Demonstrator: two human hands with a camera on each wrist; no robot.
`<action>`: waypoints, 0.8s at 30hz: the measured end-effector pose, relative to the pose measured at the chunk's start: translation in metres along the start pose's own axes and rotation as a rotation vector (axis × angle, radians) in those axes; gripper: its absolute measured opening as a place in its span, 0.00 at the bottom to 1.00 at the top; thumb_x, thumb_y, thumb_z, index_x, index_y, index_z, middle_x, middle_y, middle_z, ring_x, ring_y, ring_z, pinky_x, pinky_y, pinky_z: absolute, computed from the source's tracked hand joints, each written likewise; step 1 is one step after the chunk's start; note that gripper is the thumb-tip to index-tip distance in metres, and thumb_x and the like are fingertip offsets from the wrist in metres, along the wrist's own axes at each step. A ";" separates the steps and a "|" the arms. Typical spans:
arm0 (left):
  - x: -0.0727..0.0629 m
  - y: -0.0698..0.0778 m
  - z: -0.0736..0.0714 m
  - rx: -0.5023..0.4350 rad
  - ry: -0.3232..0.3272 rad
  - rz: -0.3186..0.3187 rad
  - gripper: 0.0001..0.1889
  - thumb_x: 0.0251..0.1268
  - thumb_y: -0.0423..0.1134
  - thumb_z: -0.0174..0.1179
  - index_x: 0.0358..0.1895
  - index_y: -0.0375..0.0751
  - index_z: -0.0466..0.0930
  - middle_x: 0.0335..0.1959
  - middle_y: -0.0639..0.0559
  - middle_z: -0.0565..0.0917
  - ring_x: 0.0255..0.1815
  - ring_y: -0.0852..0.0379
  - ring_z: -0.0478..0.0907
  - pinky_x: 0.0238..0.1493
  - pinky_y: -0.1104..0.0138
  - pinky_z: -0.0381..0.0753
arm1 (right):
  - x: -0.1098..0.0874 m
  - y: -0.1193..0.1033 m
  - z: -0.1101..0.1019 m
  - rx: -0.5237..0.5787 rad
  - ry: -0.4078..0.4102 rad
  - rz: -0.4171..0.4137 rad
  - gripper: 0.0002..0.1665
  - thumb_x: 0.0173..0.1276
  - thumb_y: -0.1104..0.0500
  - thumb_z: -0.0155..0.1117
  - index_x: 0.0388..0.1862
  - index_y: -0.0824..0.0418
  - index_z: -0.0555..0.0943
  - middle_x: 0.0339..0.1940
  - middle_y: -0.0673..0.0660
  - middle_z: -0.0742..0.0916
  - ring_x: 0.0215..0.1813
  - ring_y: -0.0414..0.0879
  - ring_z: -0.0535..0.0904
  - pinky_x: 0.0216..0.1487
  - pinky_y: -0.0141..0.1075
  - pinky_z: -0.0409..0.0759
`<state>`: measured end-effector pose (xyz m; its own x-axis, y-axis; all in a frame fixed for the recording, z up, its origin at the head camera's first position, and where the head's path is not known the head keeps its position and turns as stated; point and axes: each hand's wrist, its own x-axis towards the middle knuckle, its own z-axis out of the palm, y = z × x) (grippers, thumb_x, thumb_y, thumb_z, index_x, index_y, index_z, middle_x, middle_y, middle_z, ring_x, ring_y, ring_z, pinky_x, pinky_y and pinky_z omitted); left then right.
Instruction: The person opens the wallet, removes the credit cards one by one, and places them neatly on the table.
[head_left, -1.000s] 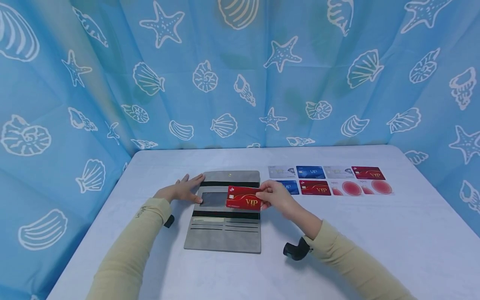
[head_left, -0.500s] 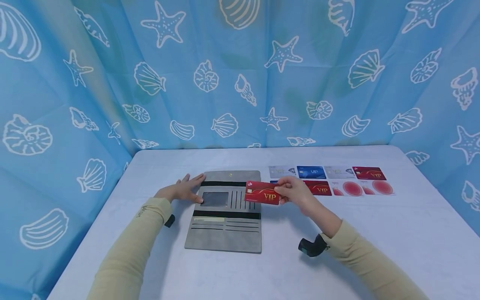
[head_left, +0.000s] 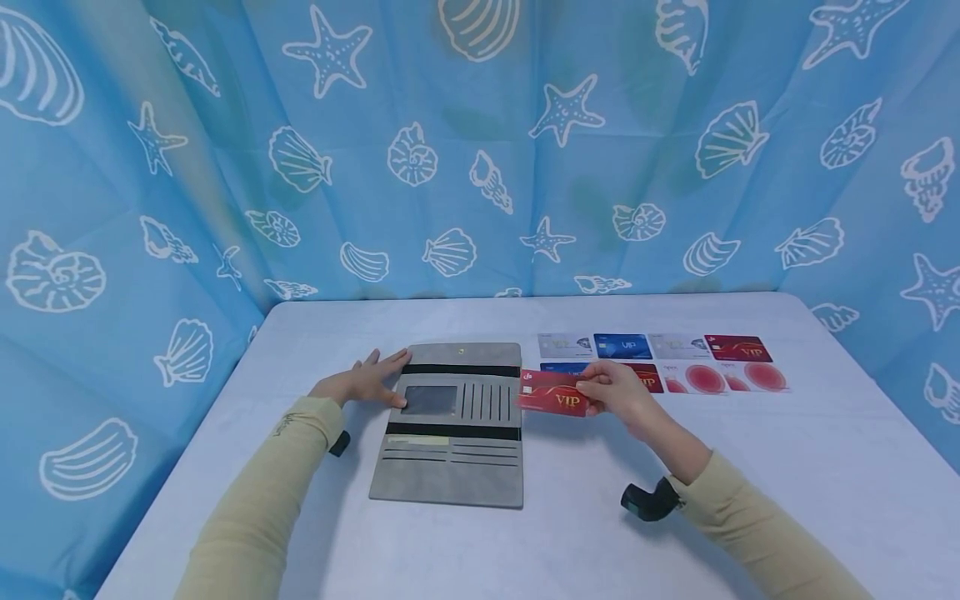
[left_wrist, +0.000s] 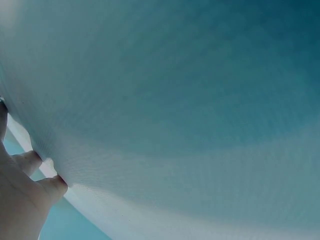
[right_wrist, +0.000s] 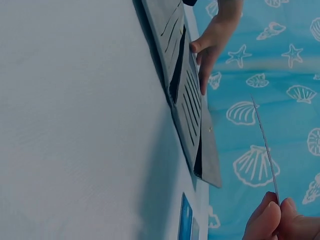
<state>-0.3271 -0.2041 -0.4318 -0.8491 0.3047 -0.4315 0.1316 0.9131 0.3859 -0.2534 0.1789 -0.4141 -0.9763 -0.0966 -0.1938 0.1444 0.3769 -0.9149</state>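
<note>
A grey wallet (head_left: 450,487) lies unfolded on the table, with a clear window (head_left: 431,400), black-edged pockets and rows of card slots. My left hand (head_left: 362,382) rests at its left edge, fingers spread and thumb beside the window. Between thumb and fingers, my right hand (head_left: 617,393) pinches a red VIP card (head_left: 553,393) by its right end. That card is just right of the wallet, its left edge at the wallet's right side. In the right wrist view the card (right_wrist: 265,145) appears edge-on, raised above the table.
Behind my right hand, two rows of cards lie flat: silver cards (head_left: 564,345), blue VIP cards (head_left: 622,345), red VIP cards (head_left: 738,347) and white cards with pink circles (head_left: 703,377). A blue seashell-patterned curtain (head_left: 480,150) hangs beyond the white table (head_left: 375,312).
My right hand has carried the red card rightward, from over the wallet's window and slots to beside its right edge. My left hand has stayed in place.
</note>
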 end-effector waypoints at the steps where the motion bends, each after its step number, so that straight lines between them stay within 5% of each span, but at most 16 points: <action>1: -0.001 0.000 0.000 0.001 0.001 -0.002 0.50 0.52 0.55 0.63 0.73 0.50 0.40 0.75 0.46 0.40 0.72 0.38 0.26 0.67 0.41 0.28 | 0.000 0.001 -0.001 0.002 0.001 0.002 0.16 0.67 0.61 0.56 0.48 0.70 0.69 0.34 0.59 0.79 0.26 0.43 0.76 0.34 0.30 0.81; 24: -0.005 0.004 -0.002 0.003 0.001 0.023 0.50 0.53 0.54 0.63 0.73 0.48 0.41 0.74 0.44 0.41 0.72 0.36 0.27 0.66 0.40 0.29 | -0.002 0.018 -0.018 -0.017 0.012 0.076 0.18 0.67 0.61 0.56 0.49 0.71 0.68 0.31 0.57 0.78 0.26 0.42 0.75 0.31 0.27 0.79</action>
<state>-0.3230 -0.2030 -0.4265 -0.8465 0.3252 -0.4216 0.1526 0.9067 0.3932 -0.2521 0.2023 -0.4241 -0.9644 -0.0565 -0.2582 0.2154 0.3981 -0.8917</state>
